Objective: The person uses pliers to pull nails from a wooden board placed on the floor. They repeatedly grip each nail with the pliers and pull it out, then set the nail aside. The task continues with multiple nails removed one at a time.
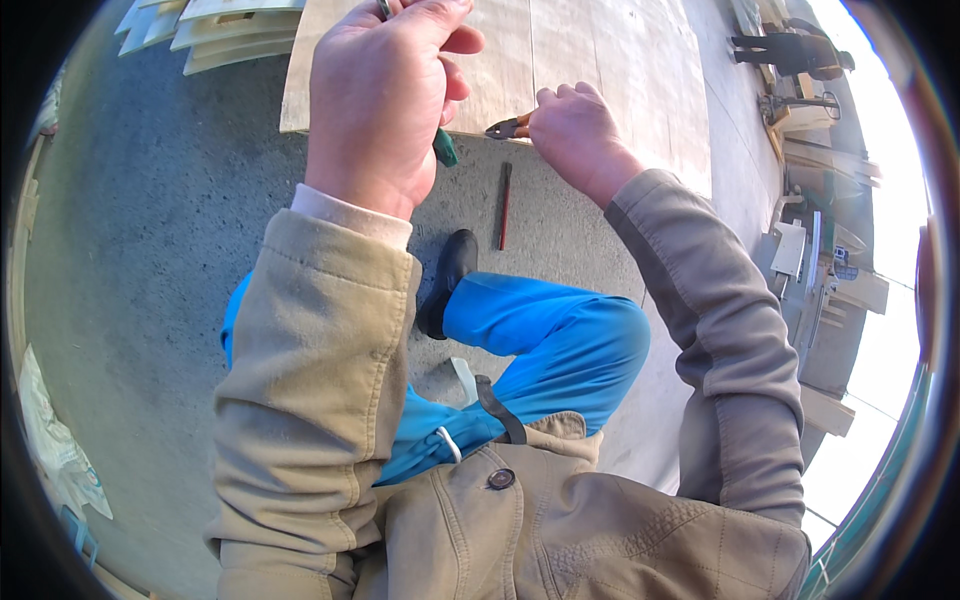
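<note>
My left hand (385, 95) is raised at the upper left, over the near edge of a pale plywood panel (640, 90). Its fingers are wrapped round a tool whose green handle end (445, 148) sticks out below the fist. A bit of dark metal shows above the thumb, but the grip hides what kind of tool it is. Farther right, my right hand (582, 138) is closed on a pair of pliers (506, 129) with orange handles. The dark jaws point left, beside the panel's near edge.
A thin red rod (504, 210) with a dark end lies on the concrete floor (150, 250), near my shoe (456, 265). Stacked boards (235, 32) stand at the far left. Along the right are a person (795, 52) and machinery (800, 260).
</note>
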